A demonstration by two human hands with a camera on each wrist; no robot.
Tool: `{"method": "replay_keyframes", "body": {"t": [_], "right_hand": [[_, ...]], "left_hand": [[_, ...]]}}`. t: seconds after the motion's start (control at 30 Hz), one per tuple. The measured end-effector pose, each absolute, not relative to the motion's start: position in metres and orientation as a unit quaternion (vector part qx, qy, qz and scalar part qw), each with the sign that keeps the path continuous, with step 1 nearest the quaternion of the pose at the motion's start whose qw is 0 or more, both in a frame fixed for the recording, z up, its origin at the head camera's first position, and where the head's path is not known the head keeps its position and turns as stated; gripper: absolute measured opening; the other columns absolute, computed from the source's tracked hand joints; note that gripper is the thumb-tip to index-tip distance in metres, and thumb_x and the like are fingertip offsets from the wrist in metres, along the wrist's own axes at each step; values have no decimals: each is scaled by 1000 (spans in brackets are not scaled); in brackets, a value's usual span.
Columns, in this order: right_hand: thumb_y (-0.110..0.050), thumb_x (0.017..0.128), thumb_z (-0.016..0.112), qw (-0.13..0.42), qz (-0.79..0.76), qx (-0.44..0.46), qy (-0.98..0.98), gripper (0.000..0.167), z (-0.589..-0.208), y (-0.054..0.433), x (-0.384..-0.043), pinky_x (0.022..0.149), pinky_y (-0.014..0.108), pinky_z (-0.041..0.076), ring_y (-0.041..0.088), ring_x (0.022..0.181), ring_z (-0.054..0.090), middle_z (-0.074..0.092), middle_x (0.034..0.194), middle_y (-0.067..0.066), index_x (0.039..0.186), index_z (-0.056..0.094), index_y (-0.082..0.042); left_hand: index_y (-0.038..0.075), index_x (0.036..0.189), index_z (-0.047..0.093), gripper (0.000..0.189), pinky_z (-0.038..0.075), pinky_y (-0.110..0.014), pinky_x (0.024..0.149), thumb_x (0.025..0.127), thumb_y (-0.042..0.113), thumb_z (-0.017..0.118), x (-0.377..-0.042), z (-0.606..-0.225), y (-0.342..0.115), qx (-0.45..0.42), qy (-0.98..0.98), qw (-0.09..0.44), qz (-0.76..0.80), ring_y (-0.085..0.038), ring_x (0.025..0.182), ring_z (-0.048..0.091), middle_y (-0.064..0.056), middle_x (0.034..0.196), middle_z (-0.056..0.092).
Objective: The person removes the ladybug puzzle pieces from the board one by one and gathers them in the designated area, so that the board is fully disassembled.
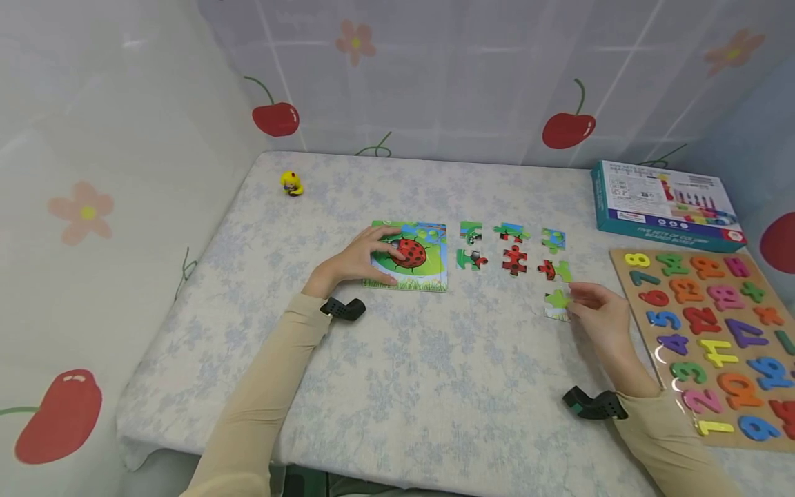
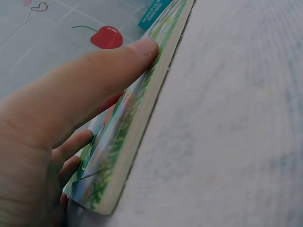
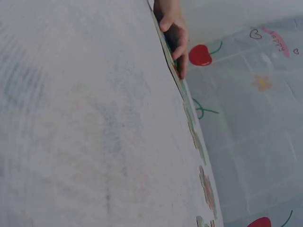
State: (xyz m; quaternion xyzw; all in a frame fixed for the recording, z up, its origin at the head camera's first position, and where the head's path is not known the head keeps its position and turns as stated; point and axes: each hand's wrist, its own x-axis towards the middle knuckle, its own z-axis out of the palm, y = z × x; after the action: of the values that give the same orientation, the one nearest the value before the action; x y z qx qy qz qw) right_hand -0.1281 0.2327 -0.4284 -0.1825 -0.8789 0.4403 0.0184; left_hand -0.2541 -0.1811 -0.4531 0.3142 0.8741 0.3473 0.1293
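Note:
My left hand (image 1: 357, 259) rests on a ladybug puzzle board (image 1: 428, 238), its thumb (image 2: 94, 80) lying near the grassy edge and the other fingers spread over the picture. The left wrist view shows the board's pale thick side. At the lower right of the loose pieces, my right hand (image 1: 602, 317) pinches the right edge of a green puzzle piece (image 1: 557, 301) with thumb and fingertips. Just above it lies a red-and-green piece (image 1: 554, 270). The right wrist view does not show the right hand; the left hand appears far off there, on the board.
Several loose pieces, including a red one (image 1: 514, 261), lie in rows right of the board. A wooden board of coloured numbers and letters (image 1: 677, 324) is at the right, with a teal box (image 1: 671, 207) behind it. A small yellow toy (image 1: 291, 183) stands back left.

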Motion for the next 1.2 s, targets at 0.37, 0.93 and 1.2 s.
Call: {"method": "replay_keyframes", "body": {"t": [0.37,0.93,1.2], "right_hand": [[-18,96,55,-36,485,-109,-867,35,-401,186,-145,69,14,45,-1,91,46,51,133,14,127,58,-2],[-4,86,65,-99,501,156,-846,40,-429,53,-192,92,45,51,35,111,57,59,125,21,125,60,0],[-2,82,71,-92,460,169,-867,46,-435,41,-196,90,43,50,32,112,56,58,127,18,127,59,-1]], "left_hand": [[21,119,66,50,5,-58,119,73,30,82,-255,-447,-187,305,861,163,374,-28,150,0,1,158,24],[19,116,68,49,11,-56,119,71,27,84,-255,-446,-188,308,861,159,373,-26,150,7,0,157,26],[17,88,63,32,12,-54,119,70,30,86,-257,-447,-188,298,859,163,384,-25,149,11,1,156,28]]}}
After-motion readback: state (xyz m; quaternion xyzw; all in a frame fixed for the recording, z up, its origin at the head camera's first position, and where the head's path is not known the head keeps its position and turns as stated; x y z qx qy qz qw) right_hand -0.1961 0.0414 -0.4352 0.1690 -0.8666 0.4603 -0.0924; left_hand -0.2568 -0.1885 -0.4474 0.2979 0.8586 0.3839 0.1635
